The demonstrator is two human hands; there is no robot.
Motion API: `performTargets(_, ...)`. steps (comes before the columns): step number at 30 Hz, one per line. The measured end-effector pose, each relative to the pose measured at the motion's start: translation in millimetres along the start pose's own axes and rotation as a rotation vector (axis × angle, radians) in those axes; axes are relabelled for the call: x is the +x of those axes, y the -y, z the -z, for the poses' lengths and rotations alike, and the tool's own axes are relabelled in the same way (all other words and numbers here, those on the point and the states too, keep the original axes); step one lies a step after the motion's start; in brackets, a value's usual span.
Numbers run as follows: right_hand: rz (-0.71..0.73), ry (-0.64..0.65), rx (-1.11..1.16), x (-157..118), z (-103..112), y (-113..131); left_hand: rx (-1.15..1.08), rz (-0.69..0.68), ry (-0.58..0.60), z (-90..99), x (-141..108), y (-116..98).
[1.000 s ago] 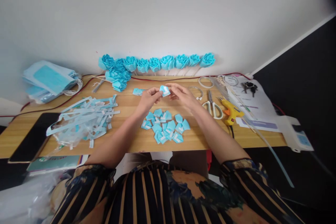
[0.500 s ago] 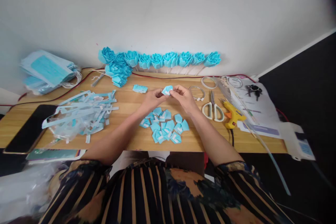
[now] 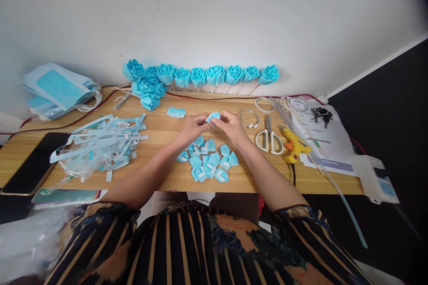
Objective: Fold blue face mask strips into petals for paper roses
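Observation:
Between my two hands is a small folded blue petal (image 3: 213, 116), cut from mask-like fabric. My left hand (image 3: 194, 127) pinches its left side. On its right side, the thumb and fingers of my right hand (image 3: 230, 125) close round it and cover part of it. Below my hands lies a loose group of similar folded blue petals (image 3: 209, 160), several with white strips on them. Up and to the left of my left hand rests a small stack of blue pieces (image 3: 176, 112), flat on the table.
Blue flowers (image 3: 215, 75) on stems line the wall. To the left are cut scraps (image 3: 100, 142), face masks (image 3: 60, 87) and a phone (image 3: 31, 164). To the right are scissors (image 3: 269, 137), a yellow glue gun (image 3: 294, 146), wire rings (image 3: 249, 117) and keys (image 3: 321, 115).
My hands stay in nearly the same place, both still on the petal. The petal has tilted and its visible face looks narrower. The whole view has shifted slightly.

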State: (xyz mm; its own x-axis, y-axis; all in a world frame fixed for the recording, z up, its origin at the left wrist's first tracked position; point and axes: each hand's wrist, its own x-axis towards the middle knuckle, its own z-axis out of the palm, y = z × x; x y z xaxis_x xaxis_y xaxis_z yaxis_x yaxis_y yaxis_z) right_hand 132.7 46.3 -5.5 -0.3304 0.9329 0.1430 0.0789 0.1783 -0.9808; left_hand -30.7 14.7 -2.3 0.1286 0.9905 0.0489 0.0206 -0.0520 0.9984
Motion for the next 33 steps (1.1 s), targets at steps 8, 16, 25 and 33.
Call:
performTargets(8,0.007,-0.079,0.085,3.0,4.5,3.2,-0.007,0.036,0.041,0.3,-0.2,1.2)
performTargets(16,0.091,-0.154,-0.101,2.1,7.8,0.8,0.046,0.029,0.003,3.0,2.8,3.1)
performTargets(25,0.054,-0.056,-0.097,-1.7,2.0,6.6,0.101,-0.026,0.048,-1.5,-3.1,-4.1)
performTargets(33,0.000,-0.074,0.124,3.2,6.3,0.6,0.038,-0.017,-0.021,2.3,-0.2,-1.8)
